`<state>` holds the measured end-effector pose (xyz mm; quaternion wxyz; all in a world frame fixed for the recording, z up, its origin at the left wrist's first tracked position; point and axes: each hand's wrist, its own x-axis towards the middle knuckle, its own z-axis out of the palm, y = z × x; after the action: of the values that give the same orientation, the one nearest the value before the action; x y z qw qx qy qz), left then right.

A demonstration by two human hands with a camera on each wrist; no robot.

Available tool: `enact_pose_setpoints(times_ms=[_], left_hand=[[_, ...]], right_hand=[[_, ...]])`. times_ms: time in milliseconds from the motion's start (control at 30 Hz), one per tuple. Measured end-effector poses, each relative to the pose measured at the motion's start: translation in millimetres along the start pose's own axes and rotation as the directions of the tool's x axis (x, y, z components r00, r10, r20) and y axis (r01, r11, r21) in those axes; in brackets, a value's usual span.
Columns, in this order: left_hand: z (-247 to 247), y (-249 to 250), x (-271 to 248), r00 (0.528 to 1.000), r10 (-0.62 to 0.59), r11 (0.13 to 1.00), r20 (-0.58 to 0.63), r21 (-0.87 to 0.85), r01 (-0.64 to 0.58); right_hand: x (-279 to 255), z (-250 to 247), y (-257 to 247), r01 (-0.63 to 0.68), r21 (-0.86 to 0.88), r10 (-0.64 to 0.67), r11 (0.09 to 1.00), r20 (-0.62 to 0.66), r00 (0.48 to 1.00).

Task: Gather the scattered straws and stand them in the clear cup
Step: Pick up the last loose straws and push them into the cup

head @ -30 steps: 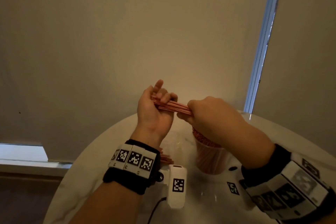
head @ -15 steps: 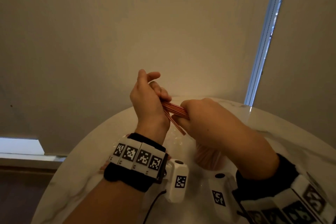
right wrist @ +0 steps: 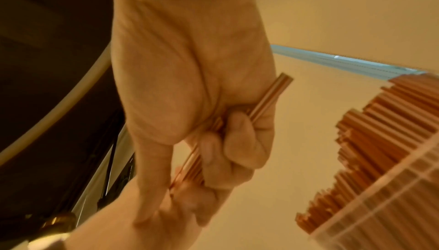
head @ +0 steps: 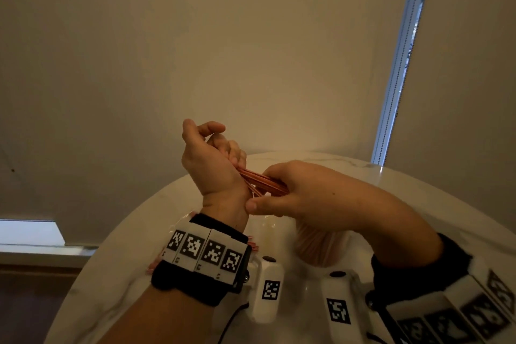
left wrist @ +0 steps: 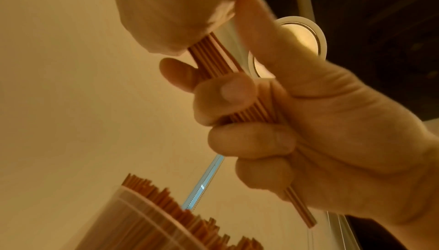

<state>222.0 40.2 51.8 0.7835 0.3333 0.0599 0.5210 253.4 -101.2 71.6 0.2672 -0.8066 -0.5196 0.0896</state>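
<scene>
A bundle of thin orange-pink straws (head: 262, 180) is held between both hands above the white round table (head: 117, 282). My left hand (head: 215, 159) grips one end of the bundle (left wrist: 251, 111) with curled fingers. My right hand (head: 290, 193) grips the other end (right wrist: 268, 96). The clear cup (head: 318, 246) stands under my right hand, packed with upright straws (left wrist: 180, 214) (right wrist: 380, 141); my right hand hides its top in the head view. A few loose straws (head: 252, 244) lie on the table behind my left wrist.
A pale wall or blind (head: 251, 50) stands right behind the table. A bright window strip (head: 402, 58) runs down at the right. The table's curved edge (head: 83, 282) falls away at the left.
Both hands have dropped slightly and turned; the bundle now slopes down toward my right hand, and my left thumb has lifted clear. The cup is now more hidden under my right hand.
</scene>
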Motion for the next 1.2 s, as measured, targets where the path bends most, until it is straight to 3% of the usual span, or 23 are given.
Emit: enact_pose_setpoints(times_ms=[133, 333, 400, 467, 567, 800, 900, 967, 1067, 1200], left_hand=[[-0.3, -4.6, 1.3, 0.995, -0.076, 0.997, 0.062, 0.038, 0.074], [0.6, 1.8, 14.3, 0.964, -0.172, 0.964, 0.205, 0.238, 0.121], [0.3, 6.1, 18.9, 0.920, -0.286, 0.915, 0.268, 0.360, 0.180], [1.4, 4.2, 13.7, 0.851, -0.421, 0.809, 0.314, 0.554, 0.195], [5.0, -2.9, -1.6, 0.809, -0.479, 0.709, 0.340, 0.694, 0.128], [7.2, 0.0, -9.2, 0.713, -0.547, 0.580, 0.438, 0.812, -0.054], [2.9, -1.2, -10.5, 0.679, -0.532, 0.486, 0.505, 0.839, -0.243], [0.1, -3.0, -9.1, 0.682, -0.502, 0.462, 0.531, 0.832, -0.308], [-0.9, -4.6, -4.5, 0.728, -0.443, 0.561, 0.523, 0.795, -0.230], [-1.3, -6.7, 0.2, 0.790, -0.383, 0.649, 0.479, 0.748, -0.139]], right_hand=[[6.1, 0.2, 3.5, -0.058, -0.144, 0.053, 0.988, -0.043, 0.998], [1.1, -11.5, 16.2, -0.127, -0.266, 0.119, 0.956, -0.045, 0.992], [1.3, -13.7, 17.7, -0.131, -0.295, 0.120, 0.946, -0.056, 0.991], [3.9, -15.1, 17.6, -0.136, -0.327, 0.099, 0.935, -0.129, 0.987], [4.1, -16.9, 17.5, -0.170, -0.405, 0.078, 0.898, -0.233, 0.969], [2.5, -19.0, 20.1, -0.313, -0.404, 0.274, 0.859, -0.153, 0.949], [2.1, -20.4, 19.6, -0.356, -0.433, 0.310, 0.828, -0.177, 0.934], [1.3, -22.6, 19.8, -0.369, -0.406, 0.309, 0.836, -0.207, 0.928], [-1.9, -26.4, 17.8, -0.318, -0.354, 0.211, 0.880, -0.308, 0.928], [-8.1, -31.5, 18.1, -0.335, -0.520, 0.086, 0.786, -0.445, 0.891]])
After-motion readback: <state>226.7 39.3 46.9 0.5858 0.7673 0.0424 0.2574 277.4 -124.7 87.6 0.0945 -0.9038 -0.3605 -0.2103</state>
